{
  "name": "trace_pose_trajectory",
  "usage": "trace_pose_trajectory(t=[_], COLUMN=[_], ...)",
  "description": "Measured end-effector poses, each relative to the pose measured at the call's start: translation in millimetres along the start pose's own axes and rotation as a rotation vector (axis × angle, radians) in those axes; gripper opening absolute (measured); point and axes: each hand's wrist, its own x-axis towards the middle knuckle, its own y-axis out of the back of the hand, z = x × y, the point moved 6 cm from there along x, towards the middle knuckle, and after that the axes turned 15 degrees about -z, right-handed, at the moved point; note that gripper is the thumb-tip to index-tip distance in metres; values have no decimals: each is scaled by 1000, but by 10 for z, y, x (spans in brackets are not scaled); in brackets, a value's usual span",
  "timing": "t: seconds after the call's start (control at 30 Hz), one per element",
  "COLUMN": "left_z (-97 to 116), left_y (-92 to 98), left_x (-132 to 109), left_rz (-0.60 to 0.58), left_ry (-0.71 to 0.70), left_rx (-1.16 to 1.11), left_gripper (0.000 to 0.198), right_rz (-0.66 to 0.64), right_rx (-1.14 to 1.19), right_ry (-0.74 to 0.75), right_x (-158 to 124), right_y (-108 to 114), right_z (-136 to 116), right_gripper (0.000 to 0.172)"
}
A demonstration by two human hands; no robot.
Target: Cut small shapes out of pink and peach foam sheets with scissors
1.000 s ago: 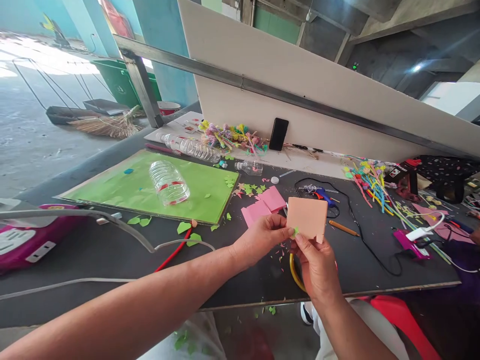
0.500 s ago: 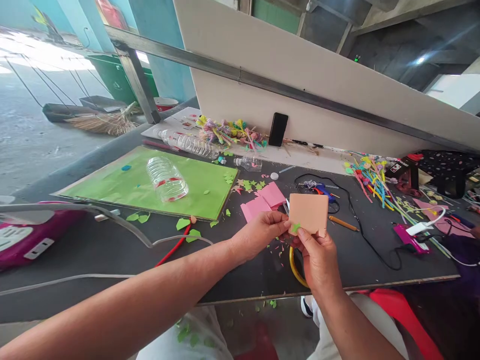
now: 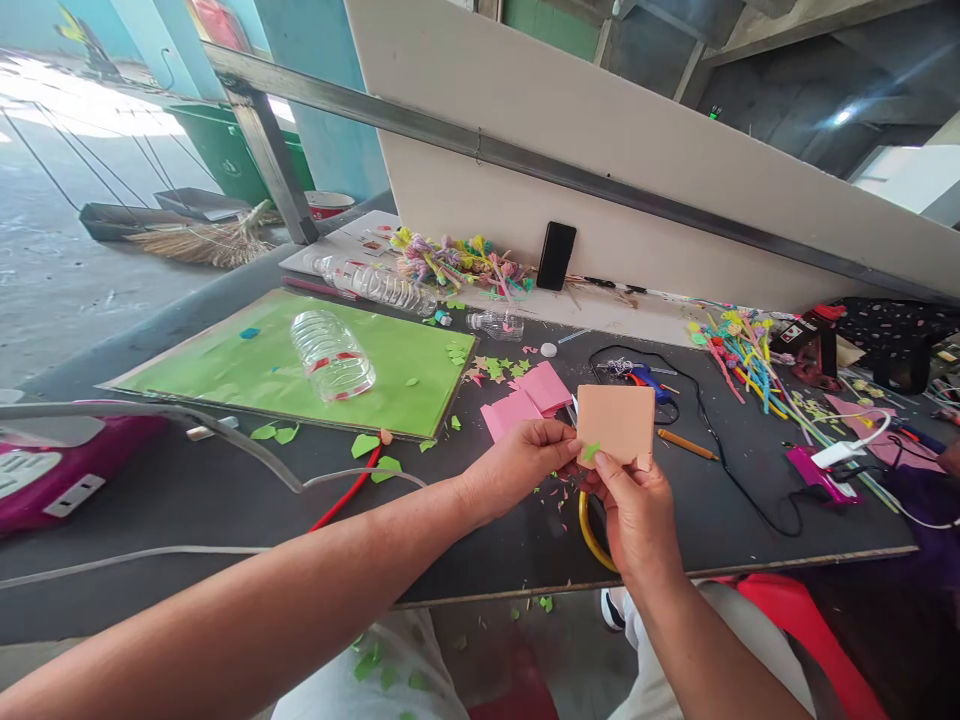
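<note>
Both hands meet over the dark table's front edge on a peach foam sheet (image 3: 619,423) held upright. My left hand (image 3: 517,462) pinches its lower left corner. My right hand (image 3: 634,515) grips the sheet's bottom edge from below, thumb pressing a small green cut-out (image 3: 591,452) against its face. Under the hands lie pink sheets (image 3: 525,400) and a yellow ring (image 3: 589,528).
A green sheet (image 3: 255,375) carries a clear plastic bottle (image 3: 331,355) at left. A black phone (image 3: 556,256) leans on the white board. A glue gun (image 3: 646,383), its black cord, a pencil (image 3: 687,445) and coloured sticks (image 3: 750,365) lie right. A pink device (image 3: 52,470) sits far left.
The view has shifted slightly. The hands and peach sheet stay together in almost the same place; the green cut-out sits a little higher on the sheet's face.
</note>
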Motion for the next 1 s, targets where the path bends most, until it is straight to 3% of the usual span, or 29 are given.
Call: trace_pose_trajectory(t=[0.53,0.7,1.0], left_z=[-37,-30,-6], left_y=[-43,21,34], left_x=[9,6,-6], left_rz=[-29,26,60], left_ry=[1,10,16], left_rx=[-140,-42,-22], left_gripper=[23,22,22], right_rz=[-15,-44,-52], right_rx=[-5,83,106], right_ry=[3,-9,-20], right_x=[-13,-13,-27], right_y=[-11,-29,-60], right_z=[7,17,1], right_gripper=[25,10,8])
